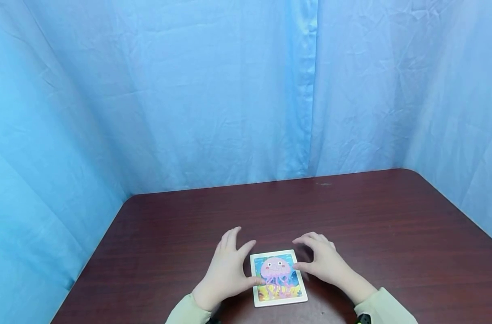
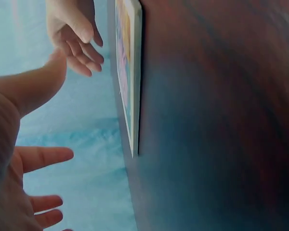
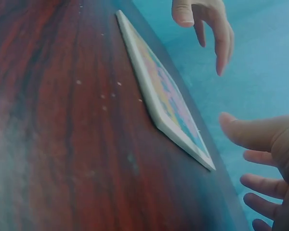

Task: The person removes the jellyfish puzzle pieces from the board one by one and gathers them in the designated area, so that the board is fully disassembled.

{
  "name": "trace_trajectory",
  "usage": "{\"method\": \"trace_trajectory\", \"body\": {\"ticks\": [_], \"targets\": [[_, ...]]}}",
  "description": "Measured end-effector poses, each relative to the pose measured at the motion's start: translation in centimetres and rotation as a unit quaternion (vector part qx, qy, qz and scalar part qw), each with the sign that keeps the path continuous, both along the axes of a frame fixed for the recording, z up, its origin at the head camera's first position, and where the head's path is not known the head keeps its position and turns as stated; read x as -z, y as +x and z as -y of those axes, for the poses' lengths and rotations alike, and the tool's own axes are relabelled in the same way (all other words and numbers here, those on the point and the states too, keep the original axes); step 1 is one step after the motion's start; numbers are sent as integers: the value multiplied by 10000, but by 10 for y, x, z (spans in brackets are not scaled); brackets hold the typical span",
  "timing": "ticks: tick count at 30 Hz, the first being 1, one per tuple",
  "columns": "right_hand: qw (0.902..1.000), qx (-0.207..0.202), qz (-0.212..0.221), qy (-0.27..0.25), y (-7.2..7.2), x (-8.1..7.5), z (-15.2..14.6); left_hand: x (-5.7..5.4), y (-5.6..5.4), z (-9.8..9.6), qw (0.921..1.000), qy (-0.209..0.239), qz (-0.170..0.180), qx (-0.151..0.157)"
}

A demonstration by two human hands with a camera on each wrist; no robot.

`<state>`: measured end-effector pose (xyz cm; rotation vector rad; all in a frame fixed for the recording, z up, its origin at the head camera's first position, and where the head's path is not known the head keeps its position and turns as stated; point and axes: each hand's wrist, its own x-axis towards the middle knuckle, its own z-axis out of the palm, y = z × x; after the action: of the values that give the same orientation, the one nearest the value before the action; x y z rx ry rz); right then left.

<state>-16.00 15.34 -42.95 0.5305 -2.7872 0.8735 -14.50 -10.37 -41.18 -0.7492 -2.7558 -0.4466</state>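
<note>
Sleeves (image 1: 385,309) lead to the left hand (image 1: 225,270) and right hand (image 1: 328,260), thumbs parted from fingers, holding nothing. The picture (image 1: 279,276) lies flat on the table (image 1: 189,218) between them, perhaps so each reaches a side. Tabletop borders its edges, with ample room beyond, toward the curtain (image 1: 213,90).

Blue curtain (image 1: 213,90): bright in the head view, vivid cyan at left, greyer at right; soft-focus in both wrist views.
Wood-grain tabletop (image 1: 181,234): darker, softly shadowed below the right hand (image 1: 324,263); bluish sheen and strong blur in the left wrist view, whitish glare along the right wrist view's left edge.
Jellyfish board (image 1: 280,281): clear in the head view, its print smeared in the right wrist view.
Left hand (image 1: 225,274): pale in the head view, dimmer in its own wrist view.
</note>
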Motion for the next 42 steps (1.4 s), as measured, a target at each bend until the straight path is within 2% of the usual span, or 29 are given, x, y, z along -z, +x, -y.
{"method": "trace_trajectory", "body": {"ticks": [7, 14, 18, 24, 28, 34, 42], "targets": [[9993, -280, 131, 190, -2, 4, 5, -2, 1, -12, 9939, -689, 748, 423], [9983, -483, 171, 290, -5, 4, 6, -2, 4, -19, 9831, -1304, 824, 987], [9978, -558, 182, 316, -6, 3, 6, -3, 6, -22, 9753, -1509, 1029, 1240], [9973, -544, 106, 477, -5, 6, 7, -2, 9, -23, 9699, -1718, 1052, 1368], [9976, -362, 88, 585, -5, 7, 10, 0, 9, -23, 9685, -1792, 1027, 1387], [9962, 64, 186, 843, -1, 4, 19, 2, 8, -23, 9708, -1702, 947, 1403], [9954, 226, 338, 871, 2, -1, 26, 0, 10, -23, 9700, -1701, 1072, 1368]]}}
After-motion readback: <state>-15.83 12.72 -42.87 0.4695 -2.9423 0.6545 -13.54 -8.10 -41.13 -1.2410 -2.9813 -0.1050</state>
